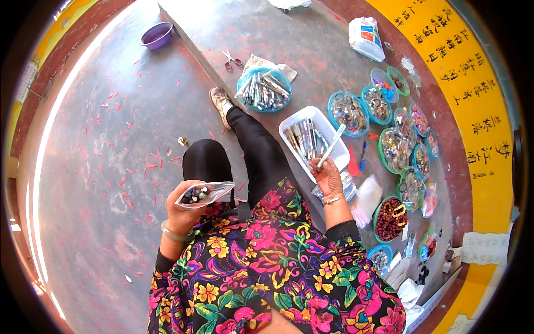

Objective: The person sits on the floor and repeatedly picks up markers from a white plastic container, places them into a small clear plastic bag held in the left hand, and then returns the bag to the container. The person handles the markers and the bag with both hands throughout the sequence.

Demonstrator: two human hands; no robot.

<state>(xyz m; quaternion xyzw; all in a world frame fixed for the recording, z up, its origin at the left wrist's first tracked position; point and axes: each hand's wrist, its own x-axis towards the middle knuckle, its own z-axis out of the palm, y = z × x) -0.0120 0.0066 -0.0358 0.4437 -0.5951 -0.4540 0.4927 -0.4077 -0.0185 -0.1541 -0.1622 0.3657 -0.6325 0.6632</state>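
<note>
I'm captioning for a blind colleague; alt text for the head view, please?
A person's left hand holds an open clear bag of small dark pieces; the right hand holds a pale slim stick over a white tub of slim items. Round containers crowd the floor to the right.

shirt (pixel 267 250) black with pink, yellow and green flowers; trousers (pixel 258 156) black; tube (pixel 334 141) whitish; tray (pixel 303 113) white; basin (pixel 156 37) purple; floor (pixel 83 183) grey, flecked red.

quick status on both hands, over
Left hand holding clear bag of small dark pieces. Right hand gripping slim pale stick by white tub. Nothing seen blocking either hand.
</note>
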